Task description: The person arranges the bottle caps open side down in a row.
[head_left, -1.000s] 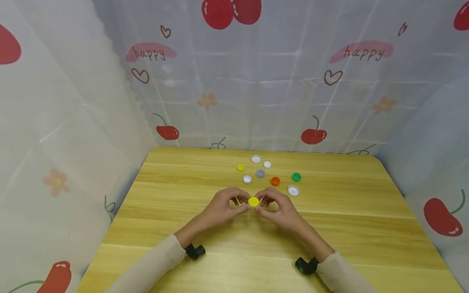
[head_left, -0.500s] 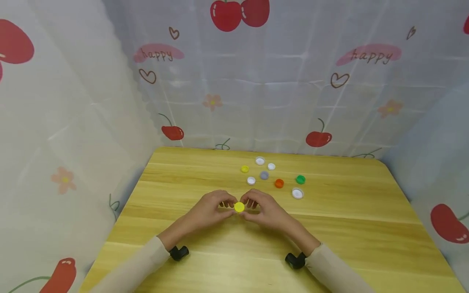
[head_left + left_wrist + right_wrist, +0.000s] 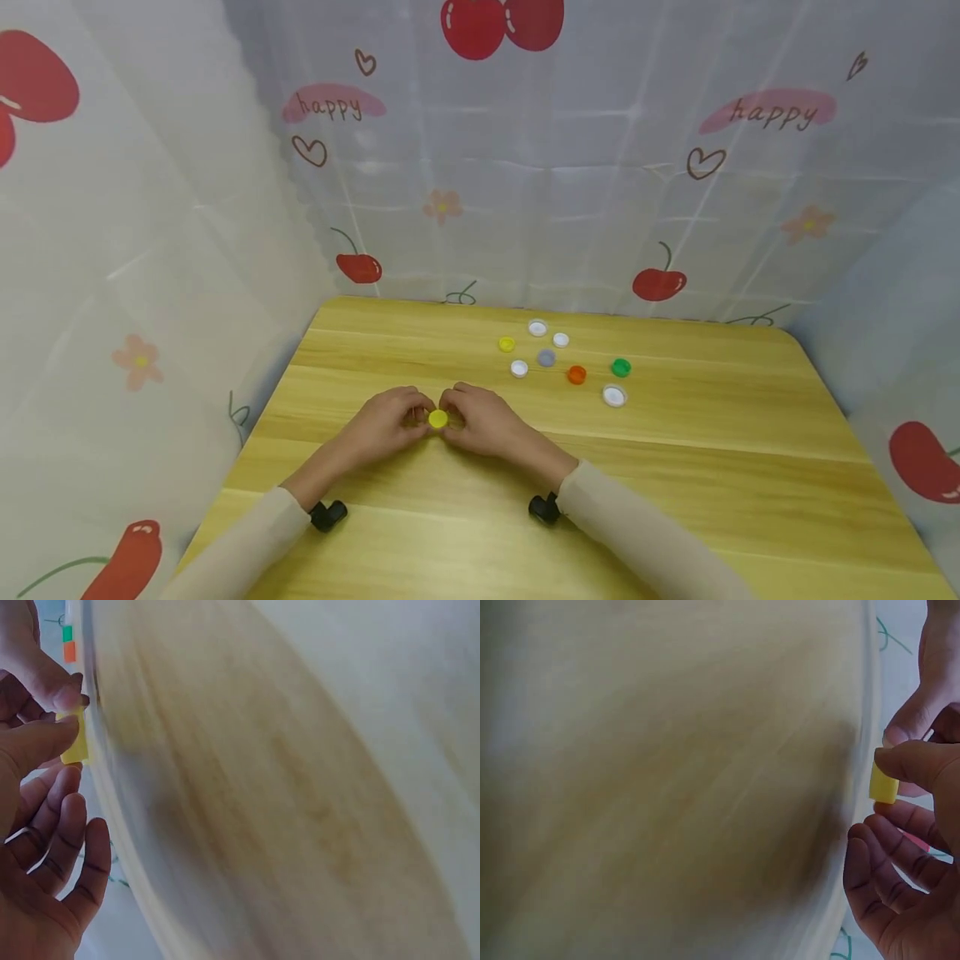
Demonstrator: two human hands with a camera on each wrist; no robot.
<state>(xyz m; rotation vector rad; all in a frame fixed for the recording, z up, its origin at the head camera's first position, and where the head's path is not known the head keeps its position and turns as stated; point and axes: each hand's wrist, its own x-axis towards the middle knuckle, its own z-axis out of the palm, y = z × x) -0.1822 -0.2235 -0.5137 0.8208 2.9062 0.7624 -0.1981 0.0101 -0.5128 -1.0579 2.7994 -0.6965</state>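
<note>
A round yellow cap (image 3: 438, 419) is held between my two hands, its flat top facing up toward the head camera. My left hand (image 3: 386, 422) pinches it from the left with thumb and forefinger. From the other side, my right hand (image 3: 482, 422) pinches it the same way. In the left wrist view the yellow cap (image 3: 75, 746) appears edge-on beneath the left thumb, the remaining fingers loosely bent below it. The right wrist view shows the yellow cap (image 3: 883, 785) under the right thumb. Fingers partly hide its rim.
Toward the back of the wooden table (image 3: 675, 483) lie several loose caps: yellow (image 3: 506, 344), grey (image 3: 547, 357), orange (image 3: 577, 375), green (image 3: 621, 367) and several white, including a larger white cap (image 3: 614, 396). A printed curtain (image 3: 540, 183) hangs around the table.
Both hands have moved left together, carrying the yellow cap between them. The loose caps shift slightly rightward in the picture along with the whole scene.
</note>
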